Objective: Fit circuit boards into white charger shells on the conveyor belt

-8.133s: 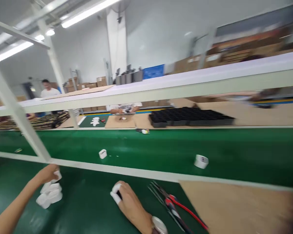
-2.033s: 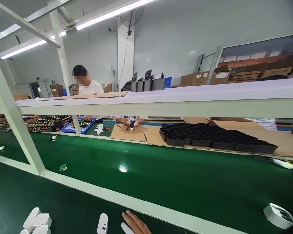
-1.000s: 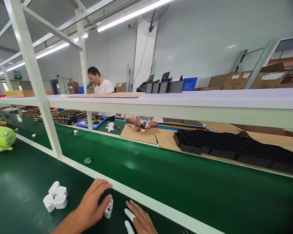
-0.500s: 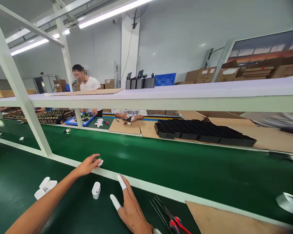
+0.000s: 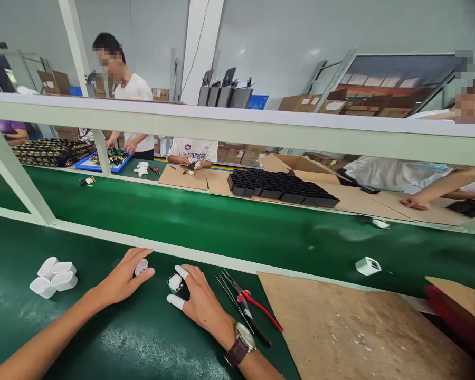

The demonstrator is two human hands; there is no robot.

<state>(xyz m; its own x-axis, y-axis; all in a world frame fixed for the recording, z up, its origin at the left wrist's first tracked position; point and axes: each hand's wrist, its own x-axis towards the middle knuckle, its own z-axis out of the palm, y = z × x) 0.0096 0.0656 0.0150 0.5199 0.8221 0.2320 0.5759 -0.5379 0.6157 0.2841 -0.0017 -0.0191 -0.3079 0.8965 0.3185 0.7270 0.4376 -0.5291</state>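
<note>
My left hand (image 5: 127, 275) is closed around a white plastic housing (image 5: 141, 267), its thumb and fingers on either side. To its right, my right hand (image 5: 201, 298) has white finger cots on thumb and forefinger, which close on a small circuit board with a white piece (image 5: 175, 283). Part of that board and something dark behind it are hidden under the palm. Red-handled pliers (image 5: 253, 309) and tweezers (image 5: 233, 301) lie just right of this hand. Several white housings (image 5: 54, 275) stand clustered on the green bench, left of my left hand.
Beyond a pale rail (image 5: 162, 253) runs a green belt (image 5: 190, 221), carrying another white housing (image 5: 368, 265) at right. Cardboard (image 5: 332, 327) covers the bench at right. A shelf beam (image 5: 237, 132) crosses ahead. Co-workers sit and stand opposite, near a black divided tray (image 5: 281, 187).
My left hand has come back from the belt's edge and taken the single white housing. The small board is now between my right finger and thumb. The view has tilted down and turned right.
</note>
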